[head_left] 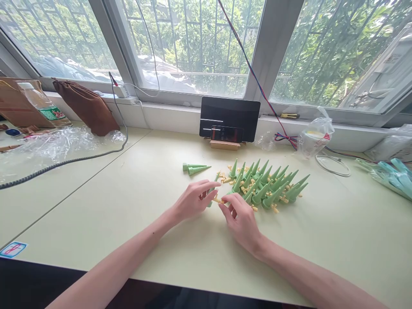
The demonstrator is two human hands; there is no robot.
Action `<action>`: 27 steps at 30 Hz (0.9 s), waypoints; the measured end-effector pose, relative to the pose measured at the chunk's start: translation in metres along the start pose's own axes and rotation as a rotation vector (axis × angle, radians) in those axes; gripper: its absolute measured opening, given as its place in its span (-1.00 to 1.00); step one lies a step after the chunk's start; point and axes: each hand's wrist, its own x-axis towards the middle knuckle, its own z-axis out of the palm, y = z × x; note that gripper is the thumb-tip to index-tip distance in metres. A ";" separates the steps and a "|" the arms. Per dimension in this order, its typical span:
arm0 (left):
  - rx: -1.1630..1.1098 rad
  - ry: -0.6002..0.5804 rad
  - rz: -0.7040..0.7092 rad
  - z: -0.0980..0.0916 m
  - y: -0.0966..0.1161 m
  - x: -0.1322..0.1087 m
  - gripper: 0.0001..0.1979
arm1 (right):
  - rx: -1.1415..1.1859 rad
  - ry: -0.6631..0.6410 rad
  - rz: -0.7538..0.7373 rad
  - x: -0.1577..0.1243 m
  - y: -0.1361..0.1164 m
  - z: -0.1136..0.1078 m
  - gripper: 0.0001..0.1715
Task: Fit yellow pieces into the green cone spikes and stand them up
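Observation:
My left hand (195, 198) is closed around a green plastic spike (210, 190), which is partly hidden by the fingers. With thumb and fingertips, my right hand (240, 216) pinches a small yellow valve-like piece (217, 200) that bridges the gap between both hands at the spike. Whether it is fixed to the spike I cannot tell. Just beyond my right hand stands a cluster of green spikes (272, 189), tips up, with small yellow fittings (274, 208) at their bases. Two loose green spikes (198, 170) lie on their sides past my left hand.
A tablet (230, 112) leans at the back with a phone (226, 133) on a cardboard stand before it. A black cable (80, 158) crosses the left side. A plastic-wrapped cup (313, 139), a white cable (333, 166) and teal bagged items (394, 176) lie right.

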 end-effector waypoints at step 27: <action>-0.501 -0.169 -0.278 -0.008 0.015 0.005 -0.60 | 0.033 0.002 0.022 0.001 -0.002 -0.002 -0.87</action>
